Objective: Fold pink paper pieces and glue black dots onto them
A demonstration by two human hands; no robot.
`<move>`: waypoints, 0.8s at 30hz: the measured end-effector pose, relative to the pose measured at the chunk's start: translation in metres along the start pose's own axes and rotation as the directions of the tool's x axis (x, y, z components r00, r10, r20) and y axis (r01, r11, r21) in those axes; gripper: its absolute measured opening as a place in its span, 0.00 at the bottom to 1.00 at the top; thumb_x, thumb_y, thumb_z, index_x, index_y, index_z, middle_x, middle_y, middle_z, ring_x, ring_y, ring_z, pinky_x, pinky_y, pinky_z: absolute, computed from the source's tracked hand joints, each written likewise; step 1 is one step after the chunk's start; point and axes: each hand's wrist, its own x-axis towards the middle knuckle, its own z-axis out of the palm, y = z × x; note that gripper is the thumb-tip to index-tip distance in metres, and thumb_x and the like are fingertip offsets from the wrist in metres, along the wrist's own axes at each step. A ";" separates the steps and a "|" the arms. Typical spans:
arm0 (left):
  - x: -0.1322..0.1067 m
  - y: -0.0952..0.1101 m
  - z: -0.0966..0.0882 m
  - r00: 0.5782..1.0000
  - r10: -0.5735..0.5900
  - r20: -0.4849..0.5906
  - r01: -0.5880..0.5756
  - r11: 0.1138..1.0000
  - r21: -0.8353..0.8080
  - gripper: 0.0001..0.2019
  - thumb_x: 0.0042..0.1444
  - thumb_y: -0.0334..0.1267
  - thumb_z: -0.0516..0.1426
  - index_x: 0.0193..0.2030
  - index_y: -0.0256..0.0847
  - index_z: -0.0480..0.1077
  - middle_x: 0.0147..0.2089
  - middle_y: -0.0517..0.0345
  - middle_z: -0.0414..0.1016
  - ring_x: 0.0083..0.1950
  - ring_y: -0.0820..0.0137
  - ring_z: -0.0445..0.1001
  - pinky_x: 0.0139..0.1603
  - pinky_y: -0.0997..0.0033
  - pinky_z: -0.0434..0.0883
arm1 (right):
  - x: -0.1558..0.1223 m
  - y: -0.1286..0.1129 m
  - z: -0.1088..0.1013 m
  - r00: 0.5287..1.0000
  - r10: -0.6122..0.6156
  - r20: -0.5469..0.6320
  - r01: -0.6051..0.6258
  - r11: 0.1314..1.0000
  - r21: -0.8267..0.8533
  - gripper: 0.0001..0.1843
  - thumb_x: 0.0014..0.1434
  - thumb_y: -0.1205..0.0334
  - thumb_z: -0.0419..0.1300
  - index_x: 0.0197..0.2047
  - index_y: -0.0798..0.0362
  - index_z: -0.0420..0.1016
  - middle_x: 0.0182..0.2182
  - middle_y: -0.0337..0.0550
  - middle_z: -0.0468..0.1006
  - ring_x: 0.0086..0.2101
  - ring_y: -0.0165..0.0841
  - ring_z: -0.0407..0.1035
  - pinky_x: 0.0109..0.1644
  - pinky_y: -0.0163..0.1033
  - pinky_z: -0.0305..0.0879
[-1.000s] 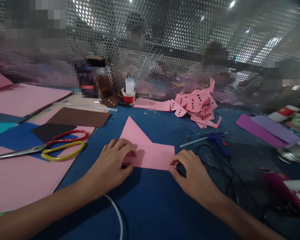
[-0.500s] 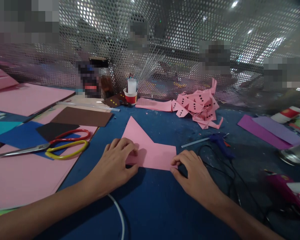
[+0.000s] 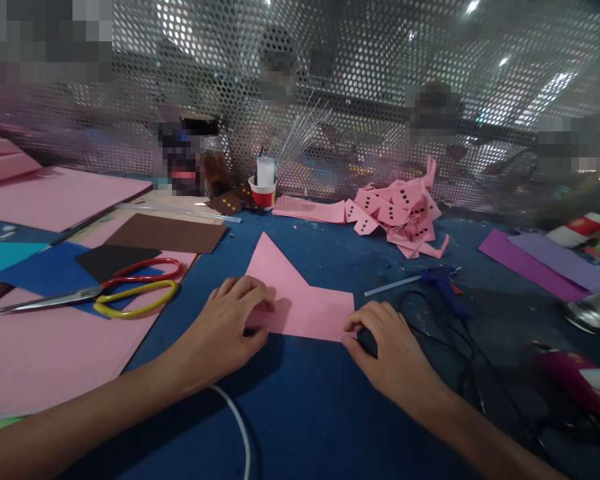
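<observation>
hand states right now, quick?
Left hand: open, loosely curled over the pink paper.
Right hand: at the paper's near right corner; closed or not, can't tell.

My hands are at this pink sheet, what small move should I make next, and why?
I'd probably steady the pink sheet with your left hand and gently press its near right corner flat with your right hand. The left already lies over the sheet's left part, and the right's fingertips are at that corner, so little movement is needed.
</observation>
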 end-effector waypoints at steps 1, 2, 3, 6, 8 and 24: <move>0.000 -0.001 0.000 1.000 0.004 0.001 -0.004 1.000 -0.007 0.15 0.51 0.31 0.56 0.47 0.46 0.69 0.55 0.54 0.70 0.57 0.55 0.64 0.56 0.52 0.64 | 0.000 0.000 0.000 1.000 0.000 -0.001 0.000 1.000 0.000 0.05 0.60 0.67 0.62 0.38 0.48 0.72 0.38 0.38 0.74 0.42 0.38 0.67 0.47 0.46 0.58; 0.000 -0.003 0.000 1.000 0.007 0.002 -0.007 1.000 -0.013 0.15 0.51 0.31 0.55 0.47 0.46 0.69 0.56 0.54 0.70 0.58 0.55 0.64 0.56 0.52 0.64 | 0.000 0.000 0.000 1.000 0.001 -0.003 -0.001 1.000 0.000 0.05 0.60 0.67 0.62 0.38 0.48 0.72 0.38 0.37 0.74 0.42 0.38 0.66 0.47 0.46 0.58; 0.000 -0.004 -0.001 1.000 0.008 0.003 -0.008 1.000 -0.019 0.15 0.51 0.30 0.55 0.47 0.46 0.69 0.56 0.54 0.70 0.58 0.56 0.64 0.57 0.52 0.64 | 0.000 0.000 0.000 1.000 0.002 -0.002 -0.002 1.000 0.002 0.05 0.60 0.67 0.62 0.38 0.47 0.72 0.38 0.37 0.74 0.42 0.38 0.66 0.47 0.46 0.58; -0.001 -0.006 -0.002 1.000 0.003 0.013 -0.002 1.000 -0.026 0.15 0.51 0.30 0.55 0.46 0.46 0.69 0.56 0.54 0.71 0.58 0.56 0.64 0.57 0.52 0.64 | -0.001 0.000 0.000 1.000 0.001 0.003 -0.001 1.000 0.004 0.04 0.60 0.67 0.61 0.38 0.47 0.72 0.39 0.38 0.74 0.42 0.38 0.66 0.47 0.47 0.58; -0.002 -0.007 -0.003 1.000 0.001 0.016 -0.001 1.000 -0.025 0.15 0.51 0.30 0.55 0.46 0.46 0.69 0.56 0.54 0.71 0.59 0.55 0.64 0.57 0.51 0.64 | -0.001 0.000 0.000 1.000 -0.001 0.006 0.001 1.000 0.005 0.04 0.61 0.67 0.61 0.38 0.47 0.71 0.39 0.38 0.74 0.42 0.38 0.66 0.47 0.47 0.58; -0.013 -0.024 -0.012 0.999 -0.010 -0.033 0.008 0.999 -0.050 0.19 0.50 0.27 0.52 0.48 0.47 0.69 0.54 0.56 0.73 0.58 0.55 0.66 0.58 0.51 0.64 | -0.001 0.002 0.002 1.000 -0.010 0.012 0.010 1.000 -0.017 0.03 0.62 0.65 0.59 0.39 0.47 0.71 0.39 0.39 0.74 0.42 0.39 0.67 0.46 0.47 0.58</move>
